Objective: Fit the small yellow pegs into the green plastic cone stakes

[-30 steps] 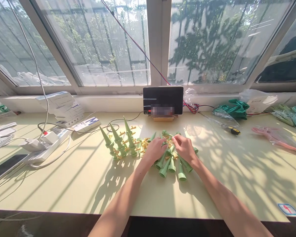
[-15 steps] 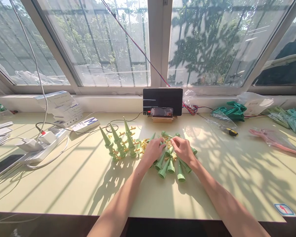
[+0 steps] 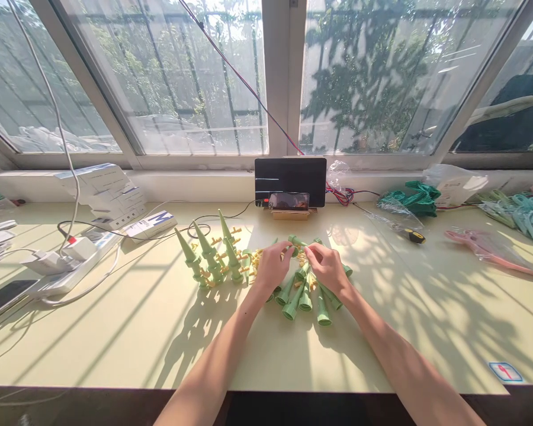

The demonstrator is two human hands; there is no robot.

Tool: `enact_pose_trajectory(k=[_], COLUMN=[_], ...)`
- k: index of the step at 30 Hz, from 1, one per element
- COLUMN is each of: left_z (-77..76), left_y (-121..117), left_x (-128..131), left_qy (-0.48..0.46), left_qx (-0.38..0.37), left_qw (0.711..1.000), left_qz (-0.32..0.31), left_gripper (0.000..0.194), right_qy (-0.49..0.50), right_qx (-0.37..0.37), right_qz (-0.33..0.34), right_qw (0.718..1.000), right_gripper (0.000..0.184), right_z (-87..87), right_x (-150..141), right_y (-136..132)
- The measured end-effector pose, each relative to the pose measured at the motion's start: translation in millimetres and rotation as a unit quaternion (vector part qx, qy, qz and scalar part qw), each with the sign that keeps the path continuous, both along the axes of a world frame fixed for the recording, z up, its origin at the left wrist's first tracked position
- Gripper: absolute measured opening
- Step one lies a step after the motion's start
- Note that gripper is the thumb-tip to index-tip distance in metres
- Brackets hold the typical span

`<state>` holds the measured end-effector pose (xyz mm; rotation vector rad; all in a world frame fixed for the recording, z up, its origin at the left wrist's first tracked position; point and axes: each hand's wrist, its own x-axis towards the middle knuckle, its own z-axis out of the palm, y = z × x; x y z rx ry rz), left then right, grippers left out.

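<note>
Over the pile in the middle of the table, my left hand (image 3: 273, 265) is closed with its fingertips on the collar of a green plastic watering spike (image 3: 295, 251). My right hand (image 3: 326, 266) is pinched close beside it; a small yellow piece seems to be at its fingertips, mostly hidden. Below the hands lie several hollow green watering spikes (image 3: 306, 300), open ends toward me. Small yellow valves (image 3: 252, 260) are heaped behind and left of my left hand. Further left, several green spikes (image 3: 211, 254) stand point up with yellow valves sticking out sideways.
A tablet (image 3: 290, 180) and a phone (image 3: 289, 201) on a stand face me at the back. On the left are white boxes (image 3: 102, 189), a power strip (image 3: 82, 269) and cables. On the right lie a yellow-black tool (image 3: 414, 236), green bundles (image 3: 411, 200) and a bagged pink item (image 3: 493, 251).
My hands stay over the pile and have drawn slightly closer together. The green spike's collar now shows at my left fingertips. The whole view has shifted a little.
</note>
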<state>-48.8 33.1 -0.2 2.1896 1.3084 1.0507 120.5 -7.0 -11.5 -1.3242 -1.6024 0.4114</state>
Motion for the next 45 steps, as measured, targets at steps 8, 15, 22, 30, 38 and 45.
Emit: enact_pose_trajectory(k=[8, 15, 22, 30, 38, 45], left_z=[2.7, 4.5, 6.4, 8.5, 10.7, 6.6], left_y=[-6, -11, -12, -10, -6, -4], left_x=[4, 8, 9, 6, 4, 2], left_qy=[-0.05, -0.076, -0.185, -0.238, -0.286, -0.279], left_qx=[0.046, 0.01, -0.119, -0.202, -0.275, -0.276], left_qw=[0.997, 0.994, 0.972, 0.946, 0.913, 0.915], left_qz=[-0.042, -0.074, -0.088, -0.09, -0.092, -0.095], left_gripper=[0.027, 0.027, 0.037, 0.037, 0.04, 0.042], right_qy=[0.029, 0.005, 0.001, 0.011, 0.009, 0.005], right_qx=[-0.01, 0.012, 0.011, 0.018, 0.027, 0.03], right_qz=[0.04, 0.035, 0.033, 0.025, 0.038, 0.057], right_qw=[0.999, 0.999, 0.999, 0.999, 0.999, 0.998], right_gripper=[0.046, 0.047, 0.043, 0.036, 0.037, 0.044], right_z=[3.2, 3.3, 4.8, 6.3, 3.7, 5.6], right_x=[-1, -1, -1, -3, -2, -4], right_y=[-2, -3, -2, -3, -2, -3])
